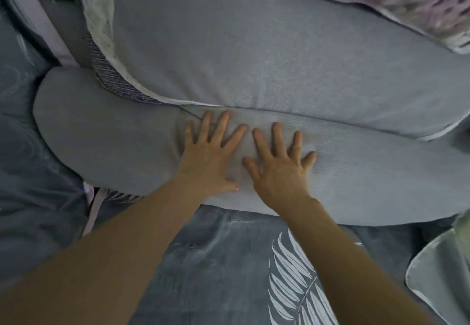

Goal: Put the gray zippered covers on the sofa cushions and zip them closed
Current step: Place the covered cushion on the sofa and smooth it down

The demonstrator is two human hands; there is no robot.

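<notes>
Hands flat on cushion (368, 177).
Splayed left hand (211, 154) and right hand (279, 164) grasp nothing; cushion edge at 12 o'clock, bedspread (216, 261) at 6.

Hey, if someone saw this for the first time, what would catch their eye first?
The left hand and right hand lie flat, fingers spread, on the near gray cushion at centre. Behind it lies a second gray cushion. A white leaf print stands out on the dark sheet at the bottom.
</notes>
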